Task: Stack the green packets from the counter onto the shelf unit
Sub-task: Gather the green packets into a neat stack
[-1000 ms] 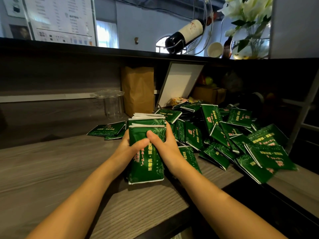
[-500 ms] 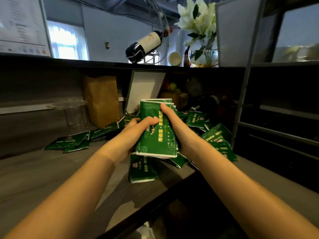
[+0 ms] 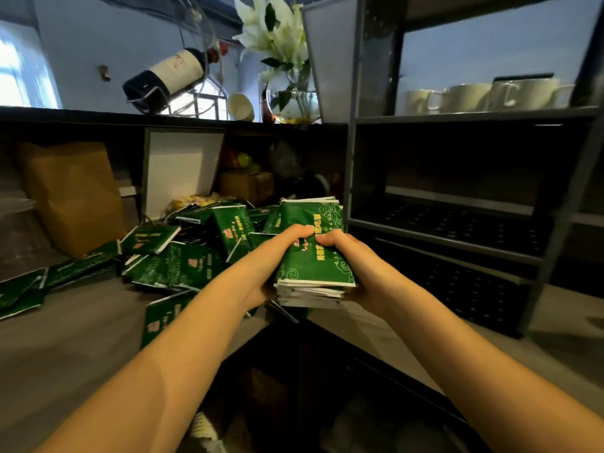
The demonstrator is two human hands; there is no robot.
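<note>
A thick stack of glossy green foil-like packets with white edges and gold-and-red print is held in the air between both hands, just in front of the dark metal shelf unit with perforated shelves and above the edge of the grey wood-grain bench. The left hand grips the stack's left side with its thumb curled over the top packet. The right hand clamps the right side the same way, and the two thumbs almost meet on the printed face. The main risk appears to lie in the material: the packets look slick, flat and thin, and their lower ends already fan out unevenly, so a looser squeeze or a tilt could let the middle ones slide out and scatter. The shelf's upright post stands close to the stack's far corner, so clipping it on the way in could shear the stack apart. The perforated shelf may also let a carelessly set stack slump rather than sit square. A loose heap of the same green packets lies on the bench beside a crinkled brown paper bag, so much of the job seems undone. Smooth white ceramic mugs line the upper shelf.
</note>
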